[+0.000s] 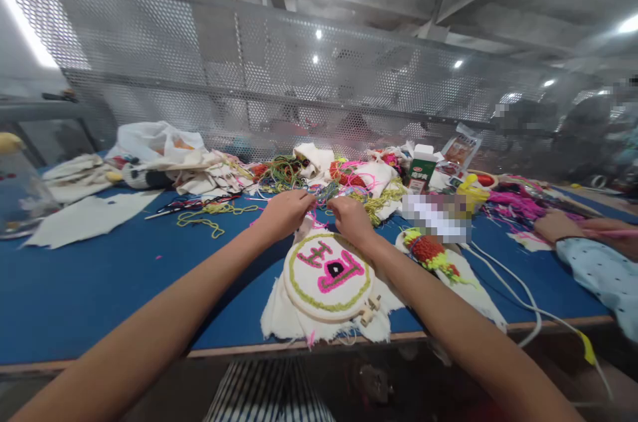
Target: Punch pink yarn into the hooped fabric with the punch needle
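Left hand (285,212) and right hand (351,217) meet just beyond embroidery hoop (329,275), fingers pinched narrow around something small and dark between them; exact object too small to tell. Hoop lies flat on cream cloth near front edge of blue table (100,282), pink and green stitching facing up.

Risk: loose pink thread (313,218) near fingertips looks likely to snag; cloth overhanging edge could slide off.

Tangled yarn heap (279,173) close behind crowds hands. Second hoop (431,252) just right, white cable (503,286) beyond. Another person's hand (555,226) far right.
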### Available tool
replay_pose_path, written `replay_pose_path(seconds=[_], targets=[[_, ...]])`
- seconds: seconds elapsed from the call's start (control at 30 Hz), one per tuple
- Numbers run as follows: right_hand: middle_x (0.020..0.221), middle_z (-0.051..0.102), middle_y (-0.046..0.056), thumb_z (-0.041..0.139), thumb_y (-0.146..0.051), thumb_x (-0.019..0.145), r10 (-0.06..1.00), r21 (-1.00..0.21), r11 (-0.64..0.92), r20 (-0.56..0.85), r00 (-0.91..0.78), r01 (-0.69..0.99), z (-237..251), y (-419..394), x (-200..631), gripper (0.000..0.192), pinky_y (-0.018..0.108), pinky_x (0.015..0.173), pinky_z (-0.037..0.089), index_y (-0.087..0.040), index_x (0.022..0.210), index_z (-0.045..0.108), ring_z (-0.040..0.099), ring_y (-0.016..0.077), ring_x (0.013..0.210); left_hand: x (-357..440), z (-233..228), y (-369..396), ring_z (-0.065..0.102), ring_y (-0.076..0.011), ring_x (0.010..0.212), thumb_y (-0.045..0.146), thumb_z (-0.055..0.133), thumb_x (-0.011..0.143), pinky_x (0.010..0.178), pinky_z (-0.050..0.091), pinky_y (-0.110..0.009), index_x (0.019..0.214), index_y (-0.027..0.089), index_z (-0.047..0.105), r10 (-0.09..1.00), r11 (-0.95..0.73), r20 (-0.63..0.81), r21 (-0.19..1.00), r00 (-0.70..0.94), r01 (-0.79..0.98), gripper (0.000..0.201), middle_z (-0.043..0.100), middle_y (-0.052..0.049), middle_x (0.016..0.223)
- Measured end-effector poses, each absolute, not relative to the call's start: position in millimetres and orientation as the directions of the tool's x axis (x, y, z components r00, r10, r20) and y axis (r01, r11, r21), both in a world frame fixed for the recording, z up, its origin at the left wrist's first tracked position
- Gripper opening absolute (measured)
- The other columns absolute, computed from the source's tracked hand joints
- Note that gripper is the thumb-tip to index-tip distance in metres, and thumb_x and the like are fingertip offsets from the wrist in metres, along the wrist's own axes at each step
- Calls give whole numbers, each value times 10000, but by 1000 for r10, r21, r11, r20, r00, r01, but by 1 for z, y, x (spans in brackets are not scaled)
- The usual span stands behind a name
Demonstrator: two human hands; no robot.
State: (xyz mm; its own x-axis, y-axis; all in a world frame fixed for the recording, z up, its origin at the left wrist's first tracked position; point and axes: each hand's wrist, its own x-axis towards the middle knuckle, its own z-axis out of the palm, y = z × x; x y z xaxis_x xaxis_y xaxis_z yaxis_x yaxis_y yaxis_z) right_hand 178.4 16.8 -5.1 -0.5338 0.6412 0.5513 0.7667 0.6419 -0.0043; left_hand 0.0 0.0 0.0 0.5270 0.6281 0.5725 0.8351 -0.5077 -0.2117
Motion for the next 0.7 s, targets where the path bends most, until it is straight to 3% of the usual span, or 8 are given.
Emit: replay_pose_path(seconds=[0.7], targets=[[766,631,79,430,-21,684,634,0,646,557,-536,764,-6,15,177,266,268,678,358,-137,832,619,535,193,744,4,-1,-2,590,-143,773,216,467,861,679,486,-317,936,129,571,626,-514,575,-205,527,833,155,611,-25,853]])
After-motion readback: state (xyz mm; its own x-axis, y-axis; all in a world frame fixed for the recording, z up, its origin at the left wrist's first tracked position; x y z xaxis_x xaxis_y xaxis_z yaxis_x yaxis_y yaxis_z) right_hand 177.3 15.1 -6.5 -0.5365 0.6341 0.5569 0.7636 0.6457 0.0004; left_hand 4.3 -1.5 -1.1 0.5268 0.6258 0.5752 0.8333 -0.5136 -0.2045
